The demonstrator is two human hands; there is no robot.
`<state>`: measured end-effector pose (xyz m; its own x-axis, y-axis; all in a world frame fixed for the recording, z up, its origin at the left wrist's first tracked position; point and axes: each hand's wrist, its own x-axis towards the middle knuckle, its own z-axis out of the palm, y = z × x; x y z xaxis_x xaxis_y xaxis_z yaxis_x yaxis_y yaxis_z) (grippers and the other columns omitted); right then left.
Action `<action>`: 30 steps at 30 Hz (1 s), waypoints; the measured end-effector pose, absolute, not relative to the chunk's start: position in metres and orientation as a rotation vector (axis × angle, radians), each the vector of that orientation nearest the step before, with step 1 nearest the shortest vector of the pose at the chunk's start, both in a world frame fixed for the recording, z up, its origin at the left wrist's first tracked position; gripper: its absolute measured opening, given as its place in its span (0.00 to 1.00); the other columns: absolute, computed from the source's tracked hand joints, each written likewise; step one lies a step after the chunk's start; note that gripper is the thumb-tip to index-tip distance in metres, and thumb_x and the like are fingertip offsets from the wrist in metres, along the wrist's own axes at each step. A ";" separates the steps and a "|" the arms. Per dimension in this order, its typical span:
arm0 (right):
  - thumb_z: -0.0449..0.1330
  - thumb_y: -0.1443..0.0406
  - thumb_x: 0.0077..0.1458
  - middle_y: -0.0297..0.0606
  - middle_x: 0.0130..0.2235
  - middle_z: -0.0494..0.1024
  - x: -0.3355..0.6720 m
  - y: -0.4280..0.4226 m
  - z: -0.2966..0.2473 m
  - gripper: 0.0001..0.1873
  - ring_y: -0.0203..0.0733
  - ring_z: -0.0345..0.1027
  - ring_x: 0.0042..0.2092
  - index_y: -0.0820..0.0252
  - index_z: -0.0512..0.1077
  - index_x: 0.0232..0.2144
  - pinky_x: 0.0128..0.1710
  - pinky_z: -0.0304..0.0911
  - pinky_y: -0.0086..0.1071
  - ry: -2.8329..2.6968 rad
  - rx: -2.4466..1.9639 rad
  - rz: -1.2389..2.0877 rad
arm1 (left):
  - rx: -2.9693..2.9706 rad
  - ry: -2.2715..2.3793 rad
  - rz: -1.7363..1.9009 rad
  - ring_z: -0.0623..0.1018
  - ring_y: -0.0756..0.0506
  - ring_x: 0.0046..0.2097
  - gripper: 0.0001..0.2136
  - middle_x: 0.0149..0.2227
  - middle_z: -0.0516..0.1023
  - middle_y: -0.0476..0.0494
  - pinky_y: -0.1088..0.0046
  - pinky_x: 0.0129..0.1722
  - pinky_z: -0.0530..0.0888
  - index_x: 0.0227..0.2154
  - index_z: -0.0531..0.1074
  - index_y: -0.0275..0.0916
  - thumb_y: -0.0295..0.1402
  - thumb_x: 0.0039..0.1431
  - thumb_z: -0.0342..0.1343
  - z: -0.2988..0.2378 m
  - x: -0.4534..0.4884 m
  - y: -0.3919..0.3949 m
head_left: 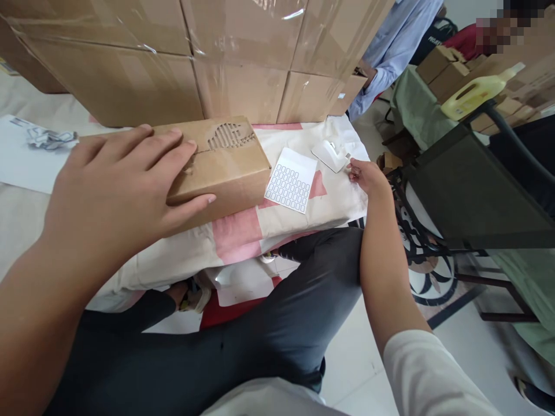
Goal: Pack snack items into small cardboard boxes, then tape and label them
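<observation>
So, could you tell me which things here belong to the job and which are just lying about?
In use: small box under left hand; white dispenser by right hand; label sheet.
Lying about: stacked cartons; crumpled paper; yellow bottle.

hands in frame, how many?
2: left hand flat on the small cardboard box; right hand at the cloth edge beside the white dispenser. The blue-sleeved co-worker may have hands hidden behind the cartons.
</observation>
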<state>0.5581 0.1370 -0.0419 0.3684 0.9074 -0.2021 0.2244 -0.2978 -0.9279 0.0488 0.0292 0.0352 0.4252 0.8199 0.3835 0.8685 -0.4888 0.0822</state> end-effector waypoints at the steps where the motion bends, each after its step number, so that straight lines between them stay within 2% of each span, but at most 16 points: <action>1: 0.66 0.60 0.56 0.26 0.16 0.53 0.558 0.135 -0.042 0.15 0.32 0.53 0.21 0.60 0.71 0.22 0.21 0.56 0.28 -1.016 -1.740 0.977 | -2.541 -1.513 -0.573 0.63 0.22 0.69 0.36 0.68 0.66 0.29 0.41 0.66 0.59 0.66 0.63 0.35 0.58 0.67 0.38 0.035 0.049 0.029; 8: 0.67 0.62 0.54 0.28 0.19 0.58 0.560 0.126 -0.040 0.09 0.33 0.57 0.24 0.61 0.75 0.26 0.24 0.58 0.27 -1.080 -1.707 0.976 | -2.553 -1.515 -0.561 0.62 0.22 0.69 0.36 0.68 0.66 0.29 0.40 0.66 0.59 0.67 0.62 0.35 0.57 0.68 0.38 0.035 0.050 0.030; 14: 0.71 0.63 0.50 0.28 0.22 0.62 0.558 0.125 -0.042 0.09 0.30 0.57 0.24 0.58 0.73 0.27 0.24 0.57 0.25 -1.112 -1.674 0.924 | -2.561 -1.538 -0.602 0.60 0.25 0.71 0.34 0.69 0.64 0.36 0.43 0.68 0.56 0.69 0.58 0.43 0.56 0.67 0.41 0.032 0.050 0.030; 24: 0.68 0.63 0.49 0.28 0.20 0.61 0.558 0.123 -0.046 0.07 0.31 0.53 0.23 0.59 0.75 0.26 0.23 0.56 0.25 -1.145 -1.656 0.831 | -2.550 -1.529 -0.566 0.62 0.23 0.70 0.37 0.68 0.65 0.31 0.42 0.67 0.58 0.68 0.61 0.37 0.58 0.67 0.38 0.034 0.050 0.031; 30: 0.69 0.61 0.47 0.28 0.21 0.63 0.556 0.123 -0.044 0.10 0.31 0.56 0.24 0.58 0.73 0.26 0.25 0.58 0.25 -1.138 -1.670 0.819 | -2.540 -1.516 -0.566 0.63 0.23 0.69 0.36 0.68 0.66 0.29 0.42 0.66 0.59 0.67 0.63 0.35 0.57 0.67 0.38 0.034 0.051 0.030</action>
